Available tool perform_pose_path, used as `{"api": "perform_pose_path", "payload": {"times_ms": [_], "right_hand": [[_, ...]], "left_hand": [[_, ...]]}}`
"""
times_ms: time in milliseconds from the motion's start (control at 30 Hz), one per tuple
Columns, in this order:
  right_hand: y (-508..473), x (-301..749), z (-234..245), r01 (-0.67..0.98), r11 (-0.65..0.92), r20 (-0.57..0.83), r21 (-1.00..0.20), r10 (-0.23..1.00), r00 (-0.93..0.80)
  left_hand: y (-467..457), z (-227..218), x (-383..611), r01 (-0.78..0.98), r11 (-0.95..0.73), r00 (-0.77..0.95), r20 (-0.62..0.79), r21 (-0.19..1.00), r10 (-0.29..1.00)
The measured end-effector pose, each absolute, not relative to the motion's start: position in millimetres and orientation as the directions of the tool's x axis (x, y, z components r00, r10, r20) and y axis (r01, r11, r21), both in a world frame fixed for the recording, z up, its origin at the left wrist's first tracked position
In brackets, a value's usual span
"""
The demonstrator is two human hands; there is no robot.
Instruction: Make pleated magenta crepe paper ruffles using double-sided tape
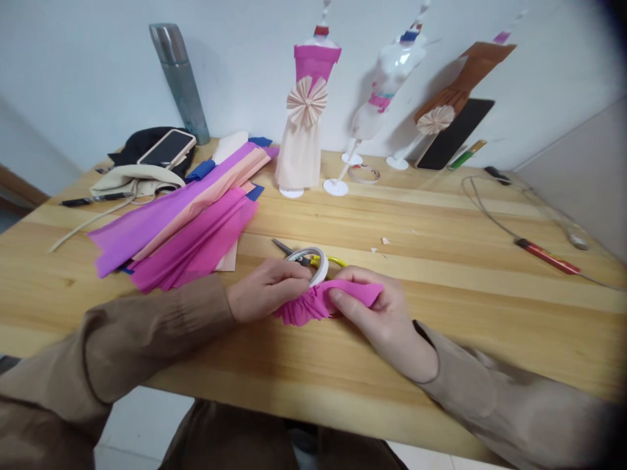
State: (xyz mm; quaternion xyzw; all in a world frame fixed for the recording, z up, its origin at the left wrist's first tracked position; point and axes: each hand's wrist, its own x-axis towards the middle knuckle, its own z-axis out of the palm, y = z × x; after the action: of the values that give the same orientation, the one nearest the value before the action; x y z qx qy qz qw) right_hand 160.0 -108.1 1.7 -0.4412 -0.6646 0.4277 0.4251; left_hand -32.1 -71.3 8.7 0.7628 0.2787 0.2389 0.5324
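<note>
A gathered, pleated piece of pink crepe paper (318,303) lies near the front of the wooden table (441,294). My left hand (267,287) pinches its left, ruffled end with fingers closed. My right hand (379,313) holds the right end, thumb on top and fingers curled underneath. Just behind the paper sit a roll of white tape (313,258) and scissors (294,251) with yellow handles, partly hidden by my hands.
A stack of pink, purple, peach and blue crepe sheets (186,222) lies at the left. Behind it are a phone (166,149) on a black bag and a metal flask (180,78). Three small mannequins (304,111) stand at the back. A red tool (546,256) and cable lie right.
</note>
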Motion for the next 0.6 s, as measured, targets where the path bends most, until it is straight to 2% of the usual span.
{"api": "perform_pose_path", "payload": {"times_ms": [233,433,600], "right_hand": [[-107.3,158.9,3.3,0.253,0.272,0.209,-0.928,0.946,-0.246],[-111.3,158.7,3.7,0.274,0.372,0.299,-0.887,0.914,-0.273],[-112.0,158.7,4.7,0.287,0.359,0.290,-0.888,0.922,-0.255]], "left_hand": [[-71.7,9.6,-29.4,0.211,-0.272,0.738,0.029,0.939,0.674],[-71.7,9.4,-29.0,0.221,-0.292,0.739,0.035,0.931,0.672],[-71.6,9.1,-29.1,0.222,-0.303,0.743,0.041,0.927,0.669]]}}
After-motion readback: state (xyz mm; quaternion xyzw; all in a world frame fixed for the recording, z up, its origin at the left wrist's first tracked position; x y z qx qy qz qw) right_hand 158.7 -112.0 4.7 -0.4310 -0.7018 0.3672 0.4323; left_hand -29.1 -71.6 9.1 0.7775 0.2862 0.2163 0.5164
